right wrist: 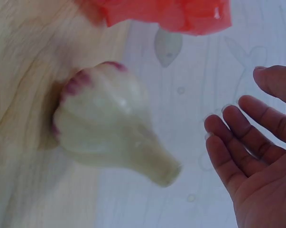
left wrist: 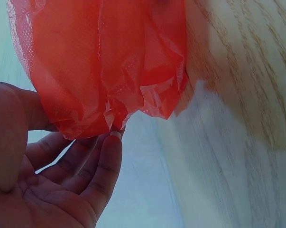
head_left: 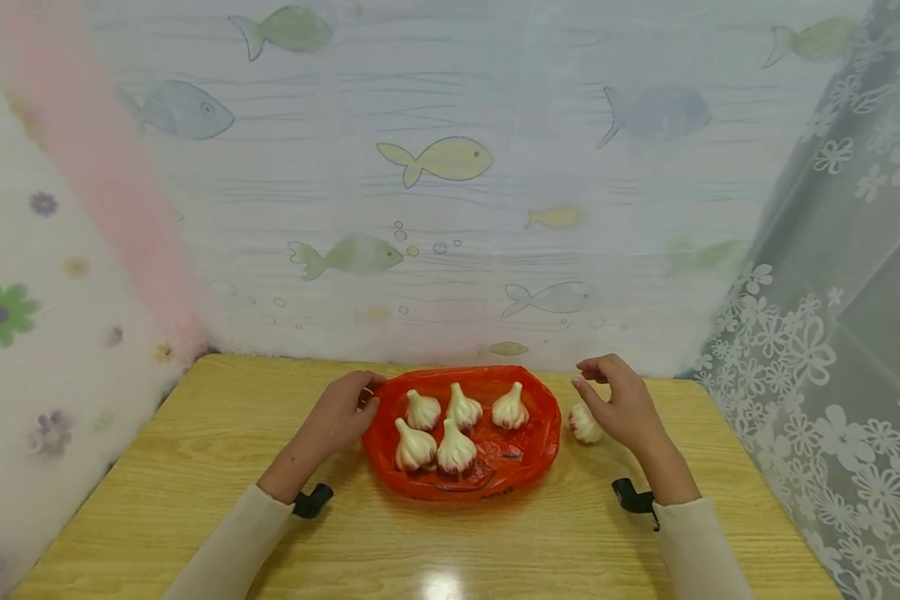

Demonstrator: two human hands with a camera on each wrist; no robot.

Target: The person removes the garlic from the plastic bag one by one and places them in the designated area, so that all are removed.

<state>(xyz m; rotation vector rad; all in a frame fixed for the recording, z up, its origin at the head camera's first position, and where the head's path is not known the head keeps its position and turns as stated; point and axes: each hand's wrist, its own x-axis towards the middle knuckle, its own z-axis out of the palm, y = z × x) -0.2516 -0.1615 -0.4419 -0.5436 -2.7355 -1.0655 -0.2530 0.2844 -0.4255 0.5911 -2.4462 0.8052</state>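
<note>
An oval container covered in red plastic (head_left: 521, 475) stands on the table, with several white garlic bulbs (head_left: 457, 450) inside. At its left end the left hand (head_left: 337, 421) touches the rim; in the left wrist view that hand (left wrist: 62, 175) has thumb and fingers around the edge of the red plastic (left wrist: 109, 61). One more bulb (head_left: 585, 425) lies on the table just right of the container. Over and beside this bulb is the right hand (head_left: 626, 408), holding nothing. The right wrist view shows the hand (right wrist: 256, 147) with relaxed fingers, apart from the purple-tinged bulb (right wrist: 105, 118).
The wooden table (head_left: 195, 467) reaches back to a pale curtain (head_left: 450, 83) printed with fish. A flowered sheet (head_left: 45, 333) hangs at the left, a lace-patterned one (head_left: 855, 350) at the right. Black wrist mounts (head_left: 313, 502) sit below both hands.
</note>
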